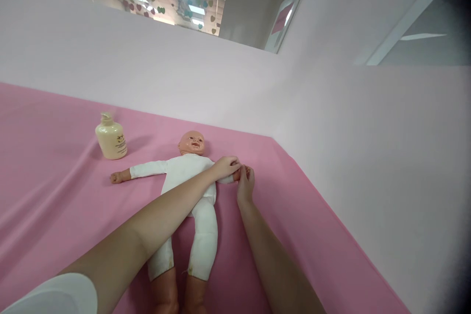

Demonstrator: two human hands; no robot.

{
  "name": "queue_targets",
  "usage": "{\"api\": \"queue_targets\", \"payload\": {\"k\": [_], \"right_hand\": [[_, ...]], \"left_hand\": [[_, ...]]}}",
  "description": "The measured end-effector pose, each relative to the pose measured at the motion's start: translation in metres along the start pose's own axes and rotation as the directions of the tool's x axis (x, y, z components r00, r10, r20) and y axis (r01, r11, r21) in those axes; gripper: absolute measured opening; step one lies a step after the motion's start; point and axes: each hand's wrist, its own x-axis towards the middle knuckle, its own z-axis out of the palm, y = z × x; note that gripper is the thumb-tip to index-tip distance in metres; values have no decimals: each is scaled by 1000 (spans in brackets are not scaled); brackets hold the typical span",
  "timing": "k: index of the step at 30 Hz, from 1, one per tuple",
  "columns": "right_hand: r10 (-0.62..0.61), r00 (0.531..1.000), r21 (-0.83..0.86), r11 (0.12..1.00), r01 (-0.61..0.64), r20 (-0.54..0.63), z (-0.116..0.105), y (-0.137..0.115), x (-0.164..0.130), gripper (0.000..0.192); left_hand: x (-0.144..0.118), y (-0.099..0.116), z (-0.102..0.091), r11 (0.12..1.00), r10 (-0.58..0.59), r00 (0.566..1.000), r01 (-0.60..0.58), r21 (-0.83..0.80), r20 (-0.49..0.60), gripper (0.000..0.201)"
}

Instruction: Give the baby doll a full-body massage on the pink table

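A baby doll (189, 169) with a white cloth body lies on its back on a pink cover (73, 211). Its arms are stretched out to the sides and its bald head points toward the wall. My left hand (226, 167) reaches across the doll's chest, with its fingers closed at the doll's arm on the right side. From the right, my right hand (246, 184) closes its fingers around the doll's small hand. Most of that doll hand is hidden behind my fingers. My two hands nearly touch each other.
A cream pump bottle (111, 138) with a printed label stands at the left, beyond the doll's other arm. White walls (349, 157) border the pink surface at the back and right. Above the back wall is a glass pane (184, 0) with heart decorations.
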Motion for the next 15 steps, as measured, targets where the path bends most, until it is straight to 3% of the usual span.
{"api": "queue_targets", "payload": {"k": [10,15], "right_hand": [[-2,1000,-105,995,4,18,-2,2,2,38],[9,999,-82,997,-5,50,-1,3,1,36]], "left_hand": [[2,-10,4,998,57,998,-58,33,21,14],[2,-9,4,987,73,997,-77,143,33,10]]}}
